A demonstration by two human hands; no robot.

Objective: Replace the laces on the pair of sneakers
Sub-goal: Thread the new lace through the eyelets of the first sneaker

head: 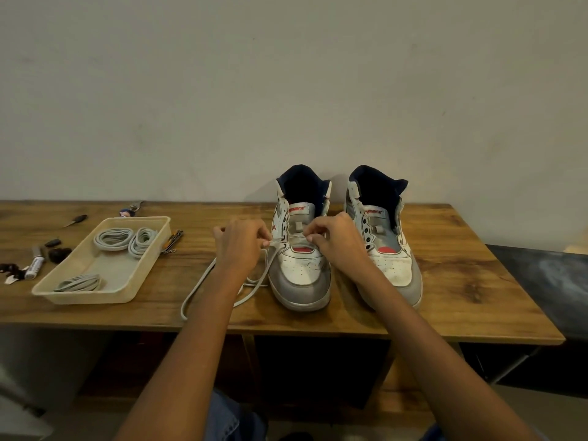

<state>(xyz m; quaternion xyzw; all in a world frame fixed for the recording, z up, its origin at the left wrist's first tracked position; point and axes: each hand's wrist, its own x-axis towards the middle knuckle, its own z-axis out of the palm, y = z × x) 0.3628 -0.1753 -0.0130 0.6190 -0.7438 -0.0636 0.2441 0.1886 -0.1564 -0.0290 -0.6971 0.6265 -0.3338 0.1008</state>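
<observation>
From the head view, two white and grey sneakers stand side by side on the wooden worktop, their toes toward the person; the left sneaker is the landmark here. Its tongue carries a red label that reads "Sparx"; the right sneaker, just to the right of it, shows the same red writing on its tongue, partly cut to "parx"; a red mark like an "X" is on the side of the left sneaker.

The left hand is at the left edge of the left sneaker, its fingers curled and pinching a pale grey lace near a lower eyelet; the right hand is over the same sneaker's tongue, its fingers also pinching the lace where it crosses the lower eyelets. From the left sneaker the loose lace runs leftward and loops on the worktop toward the near edge.

Well to the left of the left sneaker lies a cream tray holding three coiled grey laces; further left lies a marker, its writing too small to read; some small dark things lie beside it, which I cannot identify.
</observation>
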